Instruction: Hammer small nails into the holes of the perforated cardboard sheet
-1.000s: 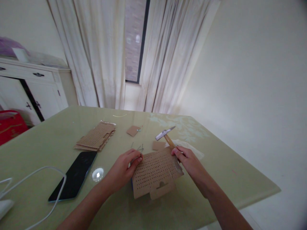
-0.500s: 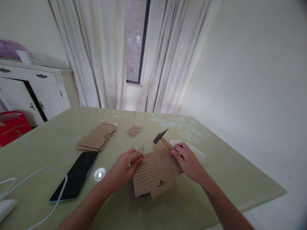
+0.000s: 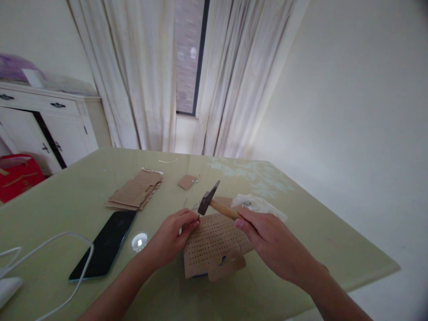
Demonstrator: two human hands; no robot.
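My right hand [image 3: 265, 234] is closed round the wooden handle of a small hammer [image 3: 223, 209]. The dark hammer head is at the fingertips of my left hand [image 3: 177, 229], over the top of a nail [image 3: 199, 217]. My left thumb and forefinger pinch that nail upright at the upper left edge of a perforated cardboard sheet [image 3: 217, 238]. Rows of small holes cover the sheet, and a cut flap juts from its near side. Something blue shows beneath it. A few loose nails [image 3: 194, 207] lie just beyond my left hand, partly hidden by the hammer head.
A stack of perforated cardboard [image 3: 135, 191] lies at the back left, near a small cardboard piece [image 3: 186, 182]. A black phone [image 3: 104, 245] and a white cable [image 3: 72, 235] are on the left. Crumpled clear plastic [image 3: 259, 205] rests behind my right hand on the table [image 3: 334, 254].
My right hand has swung the hammer left and down, bringing its head to the nail. My left hand keeps its pinch in nearly the same spot. The cardboard's near flap has shifted slightly.
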